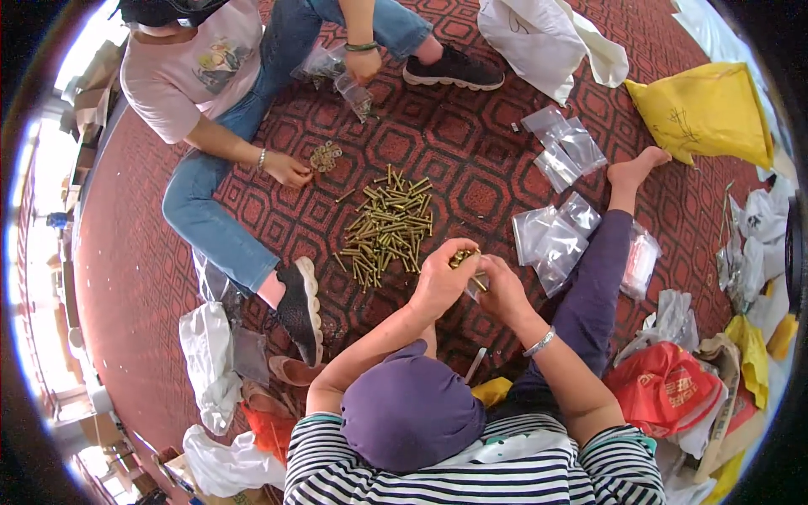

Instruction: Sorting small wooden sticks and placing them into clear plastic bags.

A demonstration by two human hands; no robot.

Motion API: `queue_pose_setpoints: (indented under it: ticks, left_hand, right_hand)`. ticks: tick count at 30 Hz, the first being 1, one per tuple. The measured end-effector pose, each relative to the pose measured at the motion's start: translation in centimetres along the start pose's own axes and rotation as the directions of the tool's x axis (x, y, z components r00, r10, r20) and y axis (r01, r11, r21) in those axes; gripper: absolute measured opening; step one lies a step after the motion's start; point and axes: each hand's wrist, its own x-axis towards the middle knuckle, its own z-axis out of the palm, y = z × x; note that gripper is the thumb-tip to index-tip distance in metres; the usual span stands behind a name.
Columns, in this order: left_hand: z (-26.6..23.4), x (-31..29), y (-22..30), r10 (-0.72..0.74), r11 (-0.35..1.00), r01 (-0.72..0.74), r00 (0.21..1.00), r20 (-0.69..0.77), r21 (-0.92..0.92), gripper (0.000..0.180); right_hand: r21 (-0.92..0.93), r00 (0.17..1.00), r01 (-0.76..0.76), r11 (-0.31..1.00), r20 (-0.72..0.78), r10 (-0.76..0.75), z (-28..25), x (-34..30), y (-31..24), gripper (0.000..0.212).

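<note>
Brass-coloured bolts [459, 257] are bunched in my left hand [439, 276], whose fingers are curled closed around them. Close beside it, my right hand [503, 295] is closed on a small clear plastic bag [473, 290], mostly hidden between the hands. One bolt [479, 283] shows at the right fingers. A heap of similar bolts [387, 223] lies on the patterned red carpet [480, 198], just beyond and left of my hands. Flat clear bags [551, 240] rest to the right, near my outstretched leg.
Across from me sits another person, one hand [288, 171] at a small pile of washers [325, 156], the other [363, 64] by small filled bags [353, 97]. A yellow sack [707, 114], white sack [539, 46] and red bag [665, 387] lie around the right side.
</note>
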Motion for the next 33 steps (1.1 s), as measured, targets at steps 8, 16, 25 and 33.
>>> queue_pose_setpoints:
  ticks: [8, 16, 25, 33]
  left_hand:
    - [0.8, 0.4, 0.3, 0.038, 0.978, -0.052, 0.997, -0.072, -0.203, 0.023]
    - [1.3, 0.4, 1.0, 0.018, 0.83, -0.056, 0.997, -0.072, -0.555, 0.024]
    - [2.0, 0.6, -0.5, 0.221, 0.848, -0.27, 0.962, -0.159, -0.455, 0.014]
    - [1.9, 0.9, -1.1, 0.368, 0.827, -0.399, 0.917, -0.156, -0.396, 0.015]
  right_hand:
    - [0.04, 1.0, -0.004, 0.999, 0.018, 0.003, 0.8, 0.0, 0.0, 0.046]
    - [0.103, 1.0, 0.009, 0.995, 0.026, -0.012, -0.2, 0.3, -1.2, 0.05]
    - [0.388, 0.991, -0.111, 0.915, 0.113, 0.073, -0.9, 0.8, -3.7, 0.042]
    - [0.59, 0.99, -0.136, 0.796, 0.12, 0.08, -0.7, 1.3, -3.4, 0.029]
